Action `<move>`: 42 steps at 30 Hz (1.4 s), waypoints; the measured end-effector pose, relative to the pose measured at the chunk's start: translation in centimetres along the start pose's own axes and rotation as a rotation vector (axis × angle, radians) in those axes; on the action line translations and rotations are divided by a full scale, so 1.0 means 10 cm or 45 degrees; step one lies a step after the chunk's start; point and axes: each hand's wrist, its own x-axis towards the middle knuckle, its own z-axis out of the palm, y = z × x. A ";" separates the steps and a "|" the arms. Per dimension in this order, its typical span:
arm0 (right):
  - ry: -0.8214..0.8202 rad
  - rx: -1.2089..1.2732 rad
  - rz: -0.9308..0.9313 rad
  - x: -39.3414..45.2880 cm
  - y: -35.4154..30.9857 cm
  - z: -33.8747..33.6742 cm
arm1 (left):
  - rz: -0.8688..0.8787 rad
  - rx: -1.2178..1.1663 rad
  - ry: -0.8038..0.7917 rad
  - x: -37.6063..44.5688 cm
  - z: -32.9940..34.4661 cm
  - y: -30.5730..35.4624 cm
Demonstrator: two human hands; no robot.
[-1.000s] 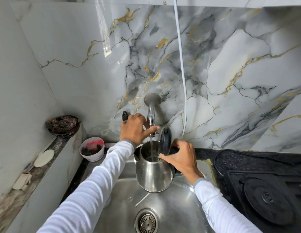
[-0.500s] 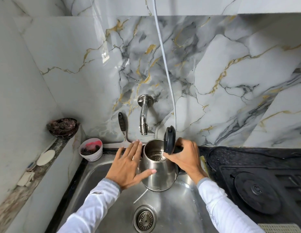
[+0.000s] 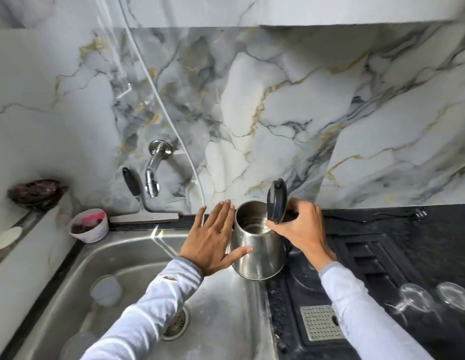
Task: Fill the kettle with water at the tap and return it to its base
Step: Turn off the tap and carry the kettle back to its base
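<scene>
Right hand (image 3: 301, 229) grips the kettle (image 3: 260, 245) at its handle side, lid (image 3: 277, 201) still up, while my left hand (image 3: 213, 240) lies open and flat against its wall. I've carried it away from the tap (image 3: 153, 172), now shut off, to the sink (image 3: 138, 258) edge by the counter, so filling looks finished. Its base is out of sight, and blur hides the water level.

Kettle (image 3: 257, 255) between both hands, above the sink's (image 3: 138, 255) right rim; tap (image 3: 153, 175) behind and left, glasses (image 3: 433, 298) (on the counter (image 3: 407, 224)) to the right.
</scene>
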 end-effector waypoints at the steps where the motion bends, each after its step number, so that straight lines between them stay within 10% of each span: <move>1: 0.005 -0.016 0.004 0.00 0.14 -0.15 | 0.004 -0.017 0.009 0.08 0.00 0.18; 28: -0.162 0.088 -0.011 0.17 1.77 -0.99 | -0.075 0.016 -0.135 0.82 0.45 1.75; 42: -0.751 -0.271 -0.210 0.20 1.55 -1.44 | -0.198 -0.186 -0.075 0.80 0.43 1.82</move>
